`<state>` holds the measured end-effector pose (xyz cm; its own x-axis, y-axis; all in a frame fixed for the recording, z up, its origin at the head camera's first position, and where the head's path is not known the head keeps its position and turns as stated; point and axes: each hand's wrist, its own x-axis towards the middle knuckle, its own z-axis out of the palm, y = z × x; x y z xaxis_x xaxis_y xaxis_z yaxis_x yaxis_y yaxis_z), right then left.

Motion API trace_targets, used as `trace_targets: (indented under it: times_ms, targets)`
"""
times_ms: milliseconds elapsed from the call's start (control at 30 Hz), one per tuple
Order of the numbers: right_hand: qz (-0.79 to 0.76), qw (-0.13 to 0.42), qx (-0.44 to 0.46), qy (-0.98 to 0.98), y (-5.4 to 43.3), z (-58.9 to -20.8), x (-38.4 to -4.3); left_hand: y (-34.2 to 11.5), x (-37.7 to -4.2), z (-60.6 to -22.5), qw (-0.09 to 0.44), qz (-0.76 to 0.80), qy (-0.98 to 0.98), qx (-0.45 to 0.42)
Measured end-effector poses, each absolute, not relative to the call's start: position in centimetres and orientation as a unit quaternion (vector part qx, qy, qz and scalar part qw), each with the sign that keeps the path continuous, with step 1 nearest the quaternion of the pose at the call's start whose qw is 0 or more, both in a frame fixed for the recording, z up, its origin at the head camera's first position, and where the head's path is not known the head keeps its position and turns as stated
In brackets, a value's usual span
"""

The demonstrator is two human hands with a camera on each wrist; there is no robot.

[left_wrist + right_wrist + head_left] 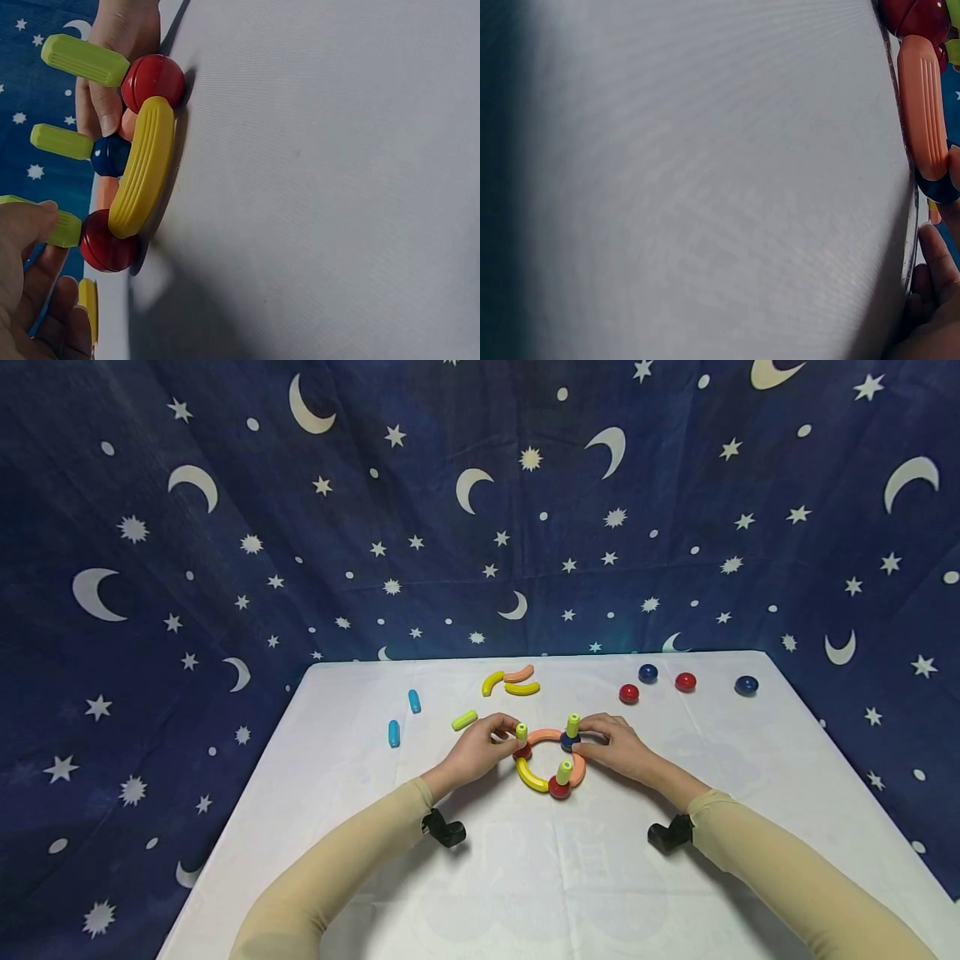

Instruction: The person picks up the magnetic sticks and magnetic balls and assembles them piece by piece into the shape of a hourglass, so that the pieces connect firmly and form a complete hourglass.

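There were 4 green sticks (3 just R of ctr, 1 just L), 2 lt-blue sticks L of ctr, 4 red balls & 3 dk-blue balls R of ctr, plus 3 yellow curved pcs & 3 orange curved pcs nr ctr.

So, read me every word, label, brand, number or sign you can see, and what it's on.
No readable text.
White tablecloth: faint letter-like marks, too faint to read.
Multicoloured plastic ball-and-rod ring: no lettering visible.
Dark blue fabric backdrop: moons, stars and dots only.
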<state>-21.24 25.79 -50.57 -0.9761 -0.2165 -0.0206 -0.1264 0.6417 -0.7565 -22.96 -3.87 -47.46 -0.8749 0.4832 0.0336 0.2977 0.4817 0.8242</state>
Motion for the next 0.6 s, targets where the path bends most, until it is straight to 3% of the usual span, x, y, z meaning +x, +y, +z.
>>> trace_targets:
  times_ms: [600]
  targets:
    - [-0.41, 0.063, -0.087, 0.906, 25.71, -50.63, -21.31, -3.89, -22.99, -47.8, 0.102, 0.462, 0.85, 0.232]
